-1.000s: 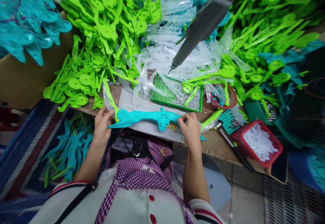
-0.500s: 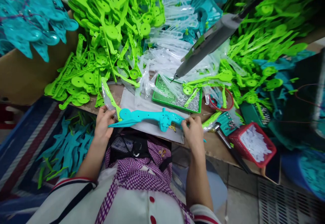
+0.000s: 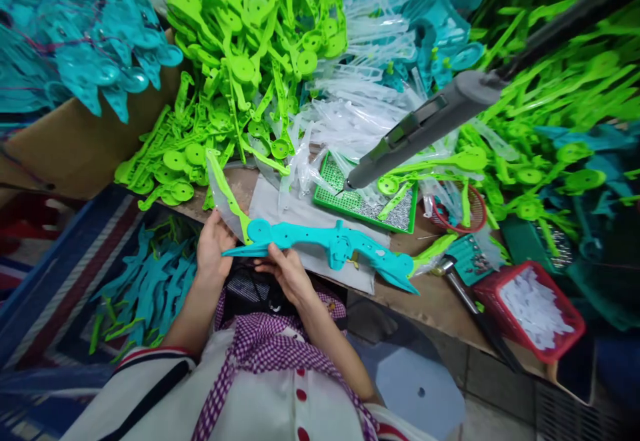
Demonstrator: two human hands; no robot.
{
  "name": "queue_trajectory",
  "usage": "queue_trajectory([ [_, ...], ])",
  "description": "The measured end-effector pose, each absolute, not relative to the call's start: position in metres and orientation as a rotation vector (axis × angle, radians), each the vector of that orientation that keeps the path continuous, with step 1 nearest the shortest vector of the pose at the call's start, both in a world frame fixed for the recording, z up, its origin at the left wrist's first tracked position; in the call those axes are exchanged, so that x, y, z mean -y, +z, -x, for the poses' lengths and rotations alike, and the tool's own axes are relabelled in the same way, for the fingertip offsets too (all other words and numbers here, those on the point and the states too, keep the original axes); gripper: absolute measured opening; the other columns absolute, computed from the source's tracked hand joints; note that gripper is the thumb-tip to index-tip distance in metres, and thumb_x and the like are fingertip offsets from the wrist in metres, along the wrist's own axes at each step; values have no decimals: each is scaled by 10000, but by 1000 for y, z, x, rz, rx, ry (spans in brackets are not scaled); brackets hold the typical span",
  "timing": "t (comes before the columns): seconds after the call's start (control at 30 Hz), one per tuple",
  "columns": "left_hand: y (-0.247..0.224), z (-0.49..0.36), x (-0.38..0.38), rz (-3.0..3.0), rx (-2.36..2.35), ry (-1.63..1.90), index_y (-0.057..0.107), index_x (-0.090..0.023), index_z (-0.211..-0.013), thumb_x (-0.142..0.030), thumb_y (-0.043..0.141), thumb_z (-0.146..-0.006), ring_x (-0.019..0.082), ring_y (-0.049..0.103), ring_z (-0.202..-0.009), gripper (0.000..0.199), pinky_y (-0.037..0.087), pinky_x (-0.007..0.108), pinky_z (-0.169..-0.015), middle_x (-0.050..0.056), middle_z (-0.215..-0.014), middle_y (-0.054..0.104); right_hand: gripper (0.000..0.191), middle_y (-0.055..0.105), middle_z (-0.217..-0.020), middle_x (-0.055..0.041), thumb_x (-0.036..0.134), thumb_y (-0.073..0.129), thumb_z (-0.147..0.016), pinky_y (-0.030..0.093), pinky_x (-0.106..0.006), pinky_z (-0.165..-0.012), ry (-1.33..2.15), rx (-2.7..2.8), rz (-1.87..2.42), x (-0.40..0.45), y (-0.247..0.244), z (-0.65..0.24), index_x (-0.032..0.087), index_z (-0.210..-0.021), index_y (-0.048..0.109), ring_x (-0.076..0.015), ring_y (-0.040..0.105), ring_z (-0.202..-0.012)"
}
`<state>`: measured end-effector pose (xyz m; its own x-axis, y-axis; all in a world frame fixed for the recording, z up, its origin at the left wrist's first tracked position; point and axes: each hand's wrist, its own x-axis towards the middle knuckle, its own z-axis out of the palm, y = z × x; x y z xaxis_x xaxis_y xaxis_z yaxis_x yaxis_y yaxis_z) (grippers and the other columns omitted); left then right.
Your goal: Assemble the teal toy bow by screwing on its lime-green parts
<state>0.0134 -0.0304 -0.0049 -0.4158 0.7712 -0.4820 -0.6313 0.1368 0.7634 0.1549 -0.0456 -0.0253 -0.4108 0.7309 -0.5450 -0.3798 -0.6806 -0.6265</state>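
Note:
A long teal plastic toy bow (image 3: 305,234) lies crosswise at the table edge, a light-green arm (image 3: 231,194) in a clear sleeve at its left end and another green arm (image 3: 434,251) at its right. My left hand (image 3: 215,248) grips the left end, fingers behind the green arm's base. My right hand (image 3: 287,271) pinches the bow's left half, thumb on its lower edge and fingers partly hidden beneath. Under the bow is a whitish cloth (image 3: 267,198). A grey electric screwdriver (image 3: 415,134) hangs above, its tip over a green tray (image 3: 367,211) of small metal pieces.
Piles of green arms (image 3: 240,68), clear sleeves (image 3: 350,108) and teal parts (image 3: 90,34) surround the work spot. At right are a hammer (image 3: 470,301), a red basket (image 3: 530,321) of white pieces and a small round basket (image 3: 475,208). A blue crate (image 3: 55,294) stands lower left.
My right hand has left the bow's right end and moved left, now holding its left half. My left hand stays at the left end. The view has shifted slightly.

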Motion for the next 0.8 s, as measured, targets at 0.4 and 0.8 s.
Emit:
queue_trajectory([
  [0.4, -8, -14, 35, -188, -1270, 1601, 692, -182, -1024, -486, 736, -760, 149, 681, -763, 405, 546, 251, -733, 13, -819, 698, 524, 705, -814, -58, 668, 701, -682, 554, -229, -535, 2130, 636, 1039, 56, -26, -153, 166, -830, 683, -139, 659, -691],
  [0.8, 2, 13, 19, -215, -1257, 1630, 664, -135, -957, -423, 618, -884, 171, 673, -726, 301, 560, 293, -735, 30, -766, 685, 463, 678, -924, -40, 575, 704, -704, 550, -329, -686, 638, 798, 1792, 62, -14, -404, 203, -977, 668, -160, 634, -785],
])
